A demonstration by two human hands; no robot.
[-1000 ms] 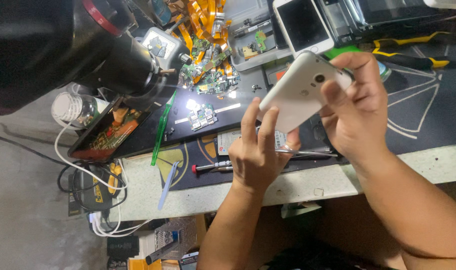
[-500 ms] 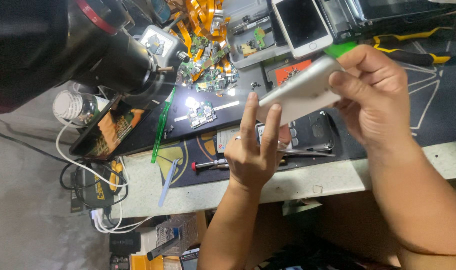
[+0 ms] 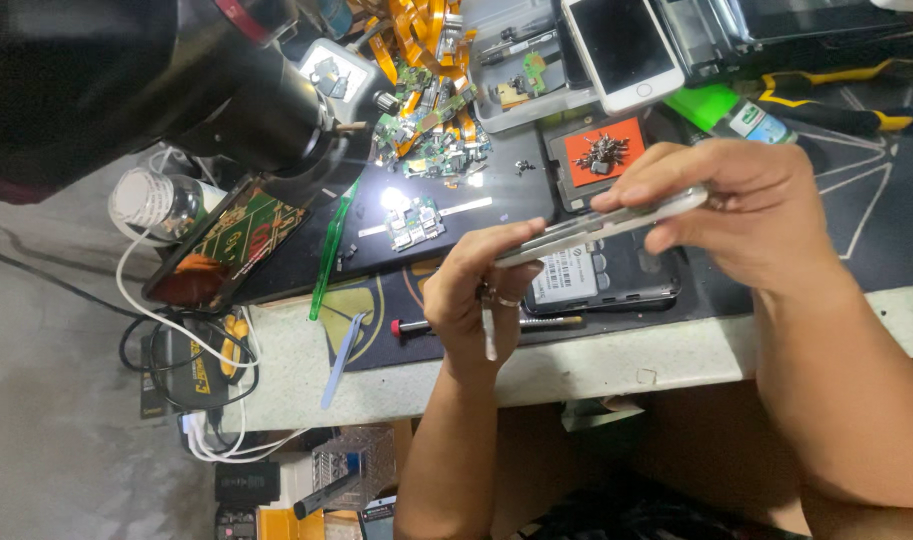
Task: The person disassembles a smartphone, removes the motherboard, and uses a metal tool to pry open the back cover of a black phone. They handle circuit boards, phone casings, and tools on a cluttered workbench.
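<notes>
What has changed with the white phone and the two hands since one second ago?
The white phone has been turned from showing its back to lying edge-on and nearly level. The right hand still grips it; the left hand now holds its lower end. The bench things stayed put.

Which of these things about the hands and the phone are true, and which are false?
1. Both hands hold the thin white phone edge-on. True: the left hand and the right hand grip its ends.
2. The white phone with a dark screen lies in someone's hand. False: it lies on the bench.
3. A red-handled screwdriver lies near the bench edge. True.
4. The clear plastic bottle stands at the far right. False: it is at the left.
</notes>
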